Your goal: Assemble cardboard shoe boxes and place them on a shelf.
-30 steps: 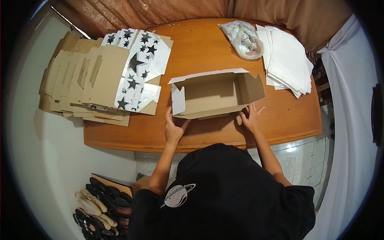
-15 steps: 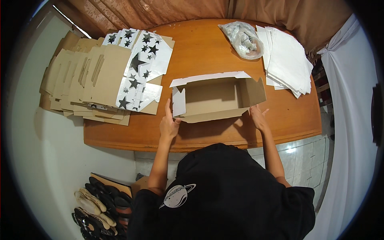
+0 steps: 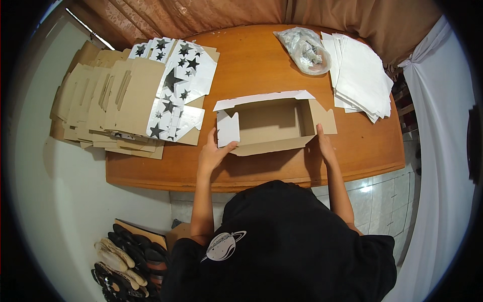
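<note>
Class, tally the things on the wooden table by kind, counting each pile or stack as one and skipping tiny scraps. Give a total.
Open cardboard box: 1
Pile of flattened cardboard boxes: 1
Translucent plastic bag: 1
Stack of white sheets: 1
Total: 4

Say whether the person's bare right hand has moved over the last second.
Yes. The bare right hand has shifted rightward, judged against the stack of white paper sheets lying on the brown wooden table.
</note>
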`<move>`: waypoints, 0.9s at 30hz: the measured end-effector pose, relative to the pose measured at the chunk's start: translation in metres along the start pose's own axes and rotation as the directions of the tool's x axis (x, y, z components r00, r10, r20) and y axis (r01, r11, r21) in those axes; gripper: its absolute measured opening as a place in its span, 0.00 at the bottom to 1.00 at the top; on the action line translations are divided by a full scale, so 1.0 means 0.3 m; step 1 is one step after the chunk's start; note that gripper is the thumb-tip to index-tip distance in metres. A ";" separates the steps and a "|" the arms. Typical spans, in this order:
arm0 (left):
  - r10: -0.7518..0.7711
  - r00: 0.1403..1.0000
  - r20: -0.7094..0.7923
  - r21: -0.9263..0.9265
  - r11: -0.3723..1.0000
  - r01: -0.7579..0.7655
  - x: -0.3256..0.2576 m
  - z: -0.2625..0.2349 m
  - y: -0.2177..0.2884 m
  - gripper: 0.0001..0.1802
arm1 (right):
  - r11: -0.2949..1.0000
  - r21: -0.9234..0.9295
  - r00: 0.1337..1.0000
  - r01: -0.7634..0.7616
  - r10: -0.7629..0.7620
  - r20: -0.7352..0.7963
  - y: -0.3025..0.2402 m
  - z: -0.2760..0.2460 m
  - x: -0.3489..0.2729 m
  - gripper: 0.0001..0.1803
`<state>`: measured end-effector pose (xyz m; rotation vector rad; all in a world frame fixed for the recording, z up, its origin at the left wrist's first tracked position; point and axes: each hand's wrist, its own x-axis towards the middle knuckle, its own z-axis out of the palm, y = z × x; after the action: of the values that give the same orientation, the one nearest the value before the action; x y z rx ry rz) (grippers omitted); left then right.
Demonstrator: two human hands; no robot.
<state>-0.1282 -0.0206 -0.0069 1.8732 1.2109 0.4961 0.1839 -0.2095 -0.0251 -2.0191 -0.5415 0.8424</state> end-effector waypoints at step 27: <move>0.583 0.719 -0.379 0.909 0.382 0.169 -0.013 0.048 0.000 0.49 | 0.643 -0.719 0.700 0.266 -0.641 -0.314 -0.127 0.006 -0.035 0.48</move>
<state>-0.1199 -0.0303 -0.0147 3.0372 1.9881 0.8005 0.1730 -0.1947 0.0100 -2.3842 -1.0592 -0.3372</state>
